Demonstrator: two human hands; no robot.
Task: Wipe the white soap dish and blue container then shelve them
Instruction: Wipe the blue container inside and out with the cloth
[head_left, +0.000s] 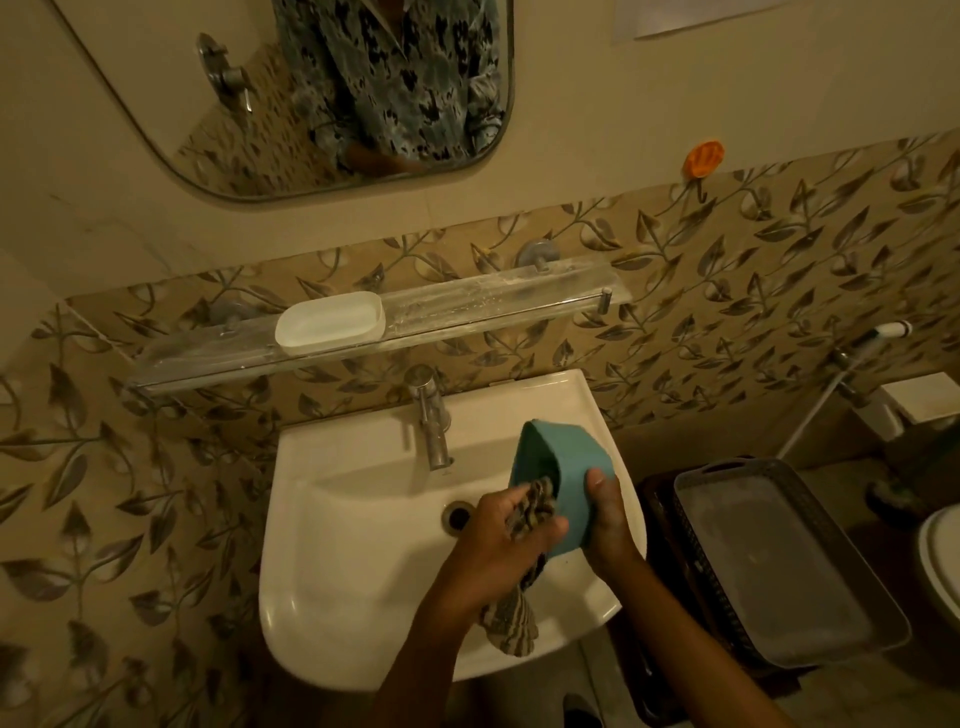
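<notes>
The blue container is held tilted over the right side of the white sink, its opening turned to the left. My right hand grips its outer wall from the right. My left hand holds a striped cloth and pushes it into the container's mouth; the rest of the cloth hangs below my wrist. The white soap dish sits on the glass shelf above the sink, left of the shelf's middle.
A chrome tap stands at the back of the sink, close to the container. A grey plastic basket sits to the right of the sink. A mirror hangs above, and an orange wall hook is at upper right.
</notes>
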